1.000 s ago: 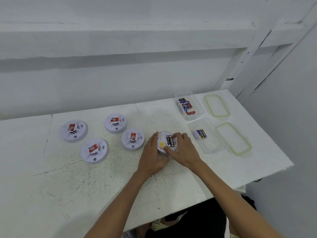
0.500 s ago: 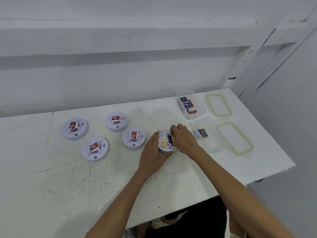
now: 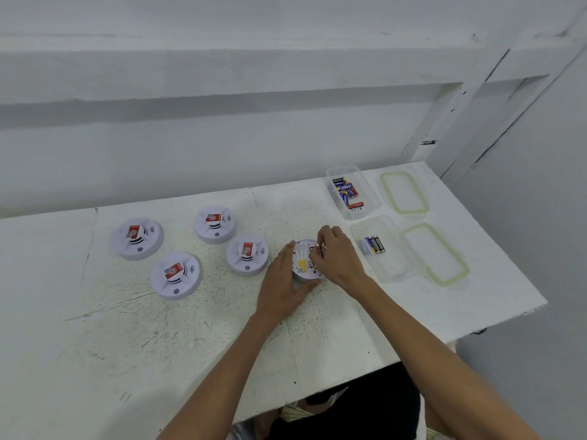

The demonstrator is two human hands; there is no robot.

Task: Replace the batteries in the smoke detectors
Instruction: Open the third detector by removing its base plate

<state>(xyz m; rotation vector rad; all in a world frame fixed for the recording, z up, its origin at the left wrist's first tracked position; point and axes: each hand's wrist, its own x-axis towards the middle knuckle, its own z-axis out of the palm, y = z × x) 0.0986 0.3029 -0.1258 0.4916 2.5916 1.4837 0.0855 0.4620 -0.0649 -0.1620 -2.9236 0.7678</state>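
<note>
A white smoke detector (image 3: 303, 260) lies face down on the white table (image 3: 127, 328), its battery bay and a yellow label showing. My left hand (image 3: 281, 287) grips its left and near rim. My right hand (image 3: 336, 257) pinches a battery (image 3: 318, 249) at the bay's far end with its fingertips. Several more detectors stand face up to the left, the nearest (image 3: 247, 254) just beside my left hand. A clear tub (image 3: 378, 249) to the right holds two or three batteries (image 3: 374, 244). A farther tub (image 3: 351, 192) holds several blue and red batteries.
Two clear lids with green seals lie at the table's right side, one (image 3: 404, 192) at the back and one (image 3: 435, 254) nearer. The table's right edge runs close past them. A white wall with a ledge rises behind the table.
My right hand has shifted from the detector's near side to the far end of the bay and now pinches a battery there. My left hand keeps its hold.
</note>
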